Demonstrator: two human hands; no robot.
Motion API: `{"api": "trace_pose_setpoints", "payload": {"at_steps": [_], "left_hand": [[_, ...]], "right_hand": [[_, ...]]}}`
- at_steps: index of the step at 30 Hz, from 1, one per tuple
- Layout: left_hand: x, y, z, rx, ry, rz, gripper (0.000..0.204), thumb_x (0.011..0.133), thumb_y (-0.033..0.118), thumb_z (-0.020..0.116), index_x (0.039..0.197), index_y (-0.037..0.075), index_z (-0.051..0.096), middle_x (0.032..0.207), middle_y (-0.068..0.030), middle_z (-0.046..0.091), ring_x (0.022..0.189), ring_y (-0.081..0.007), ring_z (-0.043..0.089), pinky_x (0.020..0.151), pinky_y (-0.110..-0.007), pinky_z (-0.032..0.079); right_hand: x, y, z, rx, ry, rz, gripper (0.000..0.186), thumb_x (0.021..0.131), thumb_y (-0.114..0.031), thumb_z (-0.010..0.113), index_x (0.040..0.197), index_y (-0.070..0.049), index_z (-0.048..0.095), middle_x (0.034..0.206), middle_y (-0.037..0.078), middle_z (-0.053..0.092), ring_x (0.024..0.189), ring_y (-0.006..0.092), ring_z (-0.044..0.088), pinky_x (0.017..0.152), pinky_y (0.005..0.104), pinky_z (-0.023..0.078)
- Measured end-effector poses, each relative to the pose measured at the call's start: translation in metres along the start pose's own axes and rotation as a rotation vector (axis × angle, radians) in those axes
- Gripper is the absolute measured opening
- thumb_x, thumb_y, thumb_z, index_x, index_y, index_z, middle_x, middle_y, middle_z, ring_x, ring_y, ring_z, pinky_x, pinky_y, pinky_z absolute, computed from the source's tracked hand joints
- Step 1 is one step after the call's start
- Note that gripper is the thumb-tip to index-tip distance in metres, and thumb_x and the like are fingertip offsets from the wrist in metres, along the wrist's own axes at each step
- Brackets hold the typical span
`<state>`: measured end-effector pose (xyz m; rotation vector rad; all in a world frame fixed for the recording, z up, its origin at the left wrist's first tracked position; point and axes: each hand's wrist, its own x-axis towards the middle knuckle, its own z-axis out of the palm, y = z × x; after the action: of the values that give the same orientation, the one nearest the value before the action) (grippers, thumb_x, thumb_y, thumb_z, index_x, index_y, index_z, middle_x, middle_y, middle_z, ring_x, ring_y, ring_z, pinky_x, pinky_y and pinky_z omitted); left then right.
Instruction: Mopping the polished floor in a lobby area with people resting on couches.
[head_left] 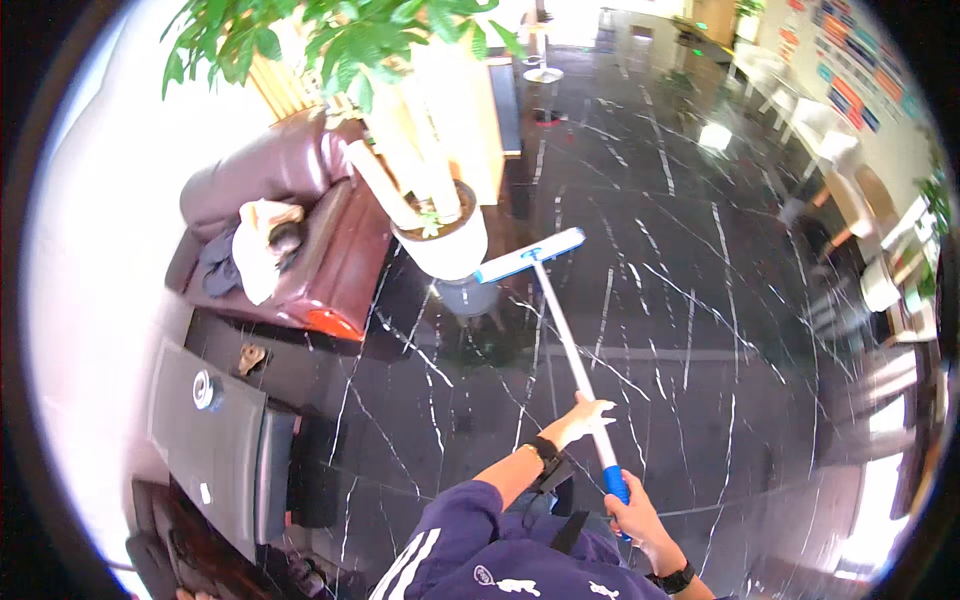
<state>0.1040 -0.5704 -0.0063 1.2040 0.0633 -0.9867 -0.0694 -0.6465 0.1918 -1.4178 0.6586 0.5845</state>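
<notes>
A long-handled mop (565, 330) slants away from me, with a white pole and a blue grip. Its narrow white-and-blue head (530, 256) lies crosswise at the far end, beside a white plant pot (445, 250); whether it touches the floor I cannot tell. My left hand (580, 420) is closed around the pole partway down, with a dark band on the wrist. Lower and to the right, my right hand (635, 508) grips the blue handle end near my body, a dark watch on that wrist.
A maroon leather sofa (340, 255) with a person (262, 248) curled on it stands at left. Nearer is a grey table (195, 420) bearing a round white item (204, 390). White chairs (825, 130) line the right wall. The black floor (690, 330) has white veins and reflections.
</notes>
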Motion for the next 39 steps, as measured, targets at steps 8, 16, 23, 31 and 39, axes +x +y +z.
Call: {"api": "trace_pose_setpoints", "payload": {"at_steps": [8, 16, 23, 31, 39], "left_hand": [[0.057, 0.117, 0.006, -0.248, 0.144, -0.148, 0.051, 0.071, 0.006, 0.049, 0.106, 0.007, 0.011, 0.1, -0.015, 0.036, 0.088, -0.0309, 0.05, 0.063, -0.037, 0.045], [0.148, 0.195, -0.035, 0.029, 0.073, -0.045, 0.034, 0.073, 0.012, 0.052, 0.094, 0.006, 0.027, 0.079, -0.0086, 0.041, 0.066, -0.0161, 0.048, 0.056, -0.033, 0.045], [0.224, 0.266, -0.045, 0.036, 0.063, -0.121, 0.033, 0.073, 0.013, 0.052, 0.094, 0.009, 0.027, 0.077, -0.0065, 0.041, 0.062, -0.0139, 0.047, 0.053, -0.032, 0.042], [0.295, 0.304, -0.087, -0.209, 0.082, -0.067, 0.034, 0.073, 0.001, 0.045, 0.096, 0.004, 0.022, 0.086, -0.0114, 0.033, 0.054, -0.0129, 0.043, 0.067, -0.04, 0.046], [0.369, 0.379, -0.128, -0.288, 0.148, -0.018, 0.043, 0.071, -0.004, 0.041, 0.104, 0.002, 0.014, 0.088, -0.0157, 0.029, 0.059, -0.0186, 0.045, 0.076, -0.049, 0.041]], "right_hand": [[0.104, -0.088, -0.017, 0.077, 0.057, -0.03, 0.054, 0.072, -0.007, 0.047, 0.118, -0.01, 0.02, 0.058, 0.004, 0.042, 0.035, 0.0096, 0.038, 0.03, 0.022, 0.029], [0.221, -0.192, -0.051, 0.096, -0.002, -0.028, 0.058, 0.07, -0.008, 0.049, 0.119, -0.009, 0.018, 0.059, 0.005, 0.042, 0.035, 0.0107, 0.038, 0.03, 0.0235, 0.03], [0.288, -0.274, -0.084, 0.089, 0.002, -0.015, 0.057, 0.068, -0.009, 0.051, 0.117, -0.006, 0.022, 0.069, 0.007, 0.045, 0.048, 0.0128, 0.044, 0.04, 0.0252, 0.037], [0.39, -0.288, -0.086, -0.099, 0.04, -0.151, 0.063, 0.065, -0.015, 0.054, 0.117, 0.001, 0.023, 0.102, 0.018, 0.041, 0.088, 0.0224, 0.045, 0.076, 0.0297, 0.036], [0.465, -0.385, -0.078, -0.085, 0.05, -0.197, 0.062, 0.068, -0.009, 0.052, 0.12, -0.006, 0.019, 0.079, 0.01, 0.046, 0.041, 0.0106, 0.04, 0.034, 0.023, 0.033]]}}
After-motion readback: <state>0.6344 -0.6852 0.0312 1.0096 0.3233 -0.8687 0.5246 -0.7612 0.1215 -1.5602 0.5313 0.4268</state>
